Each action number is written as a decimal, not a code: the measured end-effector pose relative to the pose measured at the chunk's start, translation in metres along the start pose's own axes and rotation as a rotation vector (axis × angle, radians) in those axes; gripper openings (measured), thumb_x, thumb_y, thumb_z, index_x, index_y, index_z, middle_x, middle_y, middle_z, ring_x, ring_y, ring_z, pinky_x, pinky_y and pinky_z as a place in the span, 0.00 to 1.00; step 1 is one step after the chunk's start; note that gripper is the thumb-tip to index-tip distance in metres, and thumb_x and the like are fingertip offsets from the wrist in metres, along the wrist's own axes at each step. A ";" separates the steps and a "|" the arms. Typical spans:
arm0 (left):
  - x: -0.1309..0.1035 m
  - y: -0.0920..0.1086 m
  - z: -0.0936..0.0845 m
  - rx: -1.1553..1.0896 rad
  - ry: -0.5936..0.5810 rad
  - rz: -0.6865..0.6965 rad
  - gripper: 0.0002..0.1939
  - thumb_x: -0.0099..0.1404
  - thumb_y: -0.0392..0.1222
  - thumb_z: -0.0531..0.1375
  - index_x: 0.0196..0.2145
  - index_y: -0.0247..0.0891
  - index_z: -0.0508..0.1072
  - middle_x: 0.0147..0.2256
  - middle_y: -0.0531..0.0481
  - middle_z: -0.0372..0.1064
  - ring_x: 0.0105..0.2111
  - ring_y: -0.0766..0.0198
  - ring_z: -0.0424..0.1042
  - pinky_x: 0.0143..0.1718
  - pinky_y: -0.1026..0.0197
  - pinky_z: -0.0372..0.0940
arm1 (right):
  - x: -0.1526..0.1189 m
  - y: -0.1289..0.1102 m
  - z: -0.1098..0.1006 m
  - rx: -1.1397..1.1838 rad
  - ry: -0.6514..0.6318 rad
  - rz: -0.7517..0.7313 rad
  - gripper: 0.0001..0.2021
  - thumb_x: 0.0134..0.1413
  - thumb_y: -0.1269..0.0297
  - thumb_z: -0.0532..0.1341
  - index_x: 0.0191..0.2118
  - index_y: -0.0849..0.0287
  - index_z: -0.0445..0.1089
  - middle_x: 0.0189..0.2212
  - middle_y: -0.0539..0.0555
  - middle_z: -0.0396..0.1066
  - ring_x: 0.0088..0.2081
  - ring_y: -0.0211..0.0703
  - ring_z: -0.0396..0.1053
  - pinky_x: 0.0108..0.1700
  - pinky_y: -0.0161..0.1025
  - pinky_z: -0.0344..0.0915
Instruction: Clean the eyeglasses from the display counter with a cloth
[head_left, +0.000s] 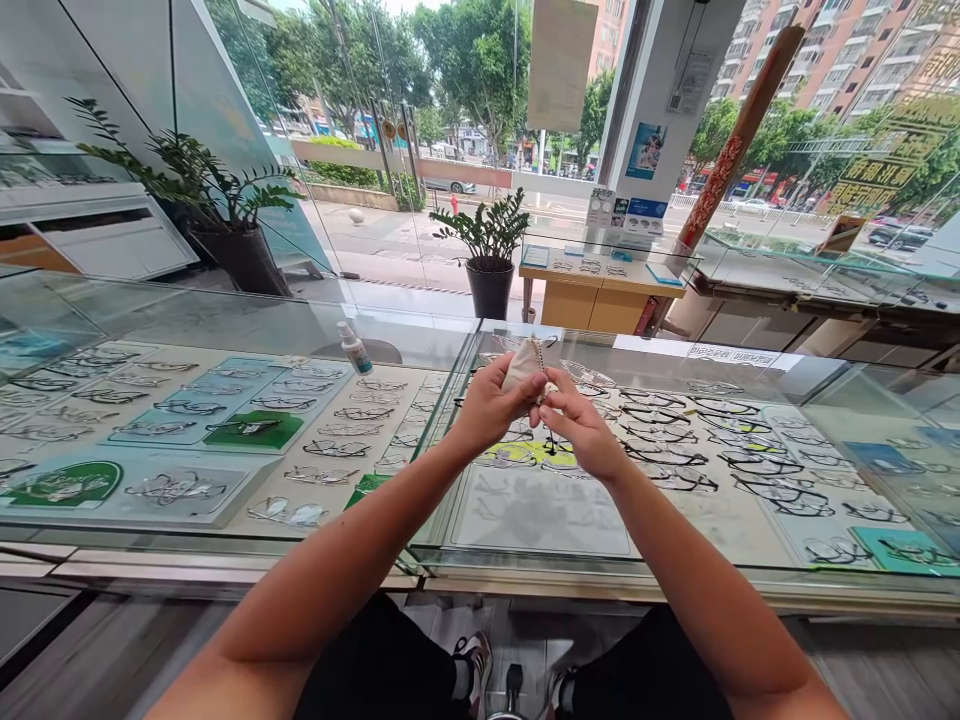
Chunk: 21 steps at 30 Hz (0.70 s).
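Note:
Above the glass counter, my left hand (491, 400) is closed around a cream-coloured cloth (523, 366), which bunches up to a point between my two hands. My right hand (585, 425) meets it from the right, its fingers pinched at the cloth's lower right edge. A thin beaded or chain-like strand runs down that edge beside my right fingertips. Something small and dark hangs just below the fingers; I cannot make out what it is.
Rows of eyeglasses (664, 430) lie inside the glass display counter (525, 578). A small spray bottle (355, 348) stands on the glass at the left. Beyond the counter are potted plants (491, 260) and a wooden cabinet (600, 303).

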<state>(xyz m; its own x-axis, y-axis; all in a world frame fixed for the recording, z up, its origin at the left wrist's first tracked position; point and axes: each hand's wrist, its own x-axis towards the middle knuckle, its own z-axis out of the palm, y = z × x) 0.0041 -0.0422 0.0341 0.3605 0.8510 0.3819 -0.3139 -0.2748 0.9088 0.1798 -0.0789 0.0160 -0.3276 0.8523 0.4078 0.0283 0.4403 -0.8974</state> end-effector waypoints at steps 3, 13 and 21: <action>-0.002 0.000 0.005 0.033 0.077 0.045 0.30 0.61 0.67 0.75 0.34 0.38 0.70 0.20 0.59 0.68 0.14 0.69 0.68 0.17 0.66 0.59 | -0.001 -0.001 0.005 -0.052 -0.005 -0.025 0.25 0.69 0.36 0.63 0.35 0.52 0.80 0.70 0.60 0.65 0.73 0.62 0.60 0.76 0.59 0.50; 0.000 0.002 -0.005 0.057 0.104 0.004 0.34 0.66 0.73 0.68 0.29 0.35 0.72 0.21 0.50 0.72 0.18 0.68 0.69 0.20 0.65 0.61 | 0.002 -0.001 -0.001 0.103 0.016 0.049 0.19 0.66 0.42 0.67 0.33 0.52 0.81 0.67 0.58 0.70 0.75 0.62 0.58 0.77 0.57 0.50; 0.008 0.009 -0.028 -0.014 -0.194 -0.113 0.27 0.64 0.60 0.76 0.45 0.32 0.83 0.34 0.42 0.82 0.33 0.60 0.80 0.34 0.62 0.73 | 0.006 -0.010 -0.007 0.341 0.079 0.147 0.16 0.58 0.46 0.71 0.28 0.53 0.80 0.64 0.56 0.74 0.71 0.61 0.63 0.76 0.50 0.54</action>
<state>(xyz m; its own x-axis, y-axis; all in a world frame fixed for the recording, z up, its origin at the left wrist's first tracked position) -0.0204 -0.0251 0.0409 0.5562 0.7734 0.3043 -0.2735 -0.1754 0.9458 0.1845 -0.0763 0.0285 -0.2694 0.9244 0.2700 -0.2502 0.2036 -0.9466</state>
